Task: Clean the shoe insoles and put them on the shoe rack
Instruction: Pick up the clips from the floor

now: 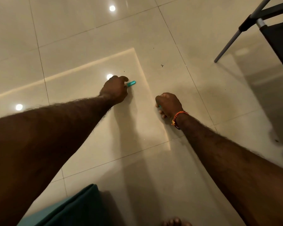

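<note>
Item: left hand (115, 88). Reached low to the tiled floor (82, 46), fingers curled under the palm and gripping a small teal object (132, 83), one rounded end of which stuck out past the knuckles. What the object was could not be told; possibly a brush handle or tool for cleaning, judged from the task only.

Item: right hand (168, 104). Also low over the floor, near the left hand but apart from it, fingers curled in; a sliver of teal (159, 107) showed at the underside of the fist, so it appeared to hold something of like colour. An orange thread bracelet (178, 117) sat at the wrist.

Item: insoles. Not in view; their whereabouts could not be stated.

Item: rack (258, 22). Grey metal tubes with black joints and a dark fabric panel, at the floor's far right corner of the view, well apart from both hands; probably the shoe rack.

Item: dark specks (161, 65). Scattered on the floor beyond the hands; likely loose dirt.

Item: teal cloth (82, 207). At the near edge, probably the person's clothing; bare toes (175, 222) beside it.

Obstructions: none seen between the hands and the rack.
</note>
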